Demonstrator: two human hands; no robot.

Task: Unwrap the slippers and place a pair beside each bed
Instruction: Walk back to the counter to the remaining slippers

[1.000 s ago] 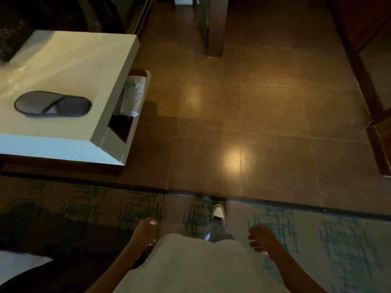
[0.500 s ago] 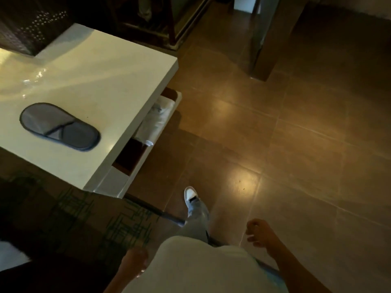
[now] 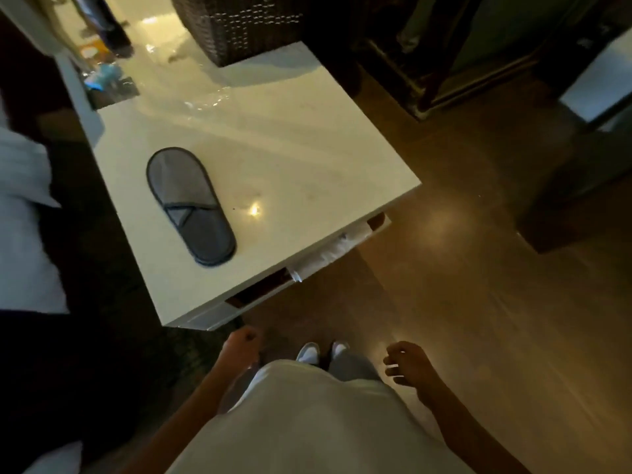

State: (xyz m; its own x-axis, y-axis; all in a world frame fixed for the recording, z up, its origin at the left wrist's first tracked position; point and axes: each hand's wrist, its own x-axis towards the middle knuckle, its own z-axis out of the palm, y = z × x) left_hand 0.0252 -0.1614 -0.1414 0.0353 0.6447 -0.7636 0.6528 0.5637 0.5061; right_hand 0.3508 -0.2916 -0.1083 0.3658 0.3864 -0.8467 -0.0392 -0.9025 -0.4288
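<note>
A flat grey pair of slippers (image 3: 190,206) lies on the white table top (image 3: 307,159), near its left front part. Something white in clear wrap (image 3: 328,253) shows on the shelf under the table's front edge. My left hand (image 3: 241,347) hangs just below the table's near corner, fingers loosely curled, holding nothing. Over the floor to the right of my shoes, my right hand (image 3: 408,366) hangs with loosely curled fingers, empty. Both hands are well short of the slippers.
A dark woven basket (image 3: 239,25) stands at the back of the table, with small items (image 3: 102,77) at its far left. White bedding (image 3: 24,220) is at the left edge. Dark furniture (image 3: 564,200) stands right. Brown tiled floor (image 3: 478,319) stretches ahead.
The view has swung left and closer to the table; the slippers now lie nearer the middle of the frame. Both feet stand together. My hands stay empty at my sides.
</note>
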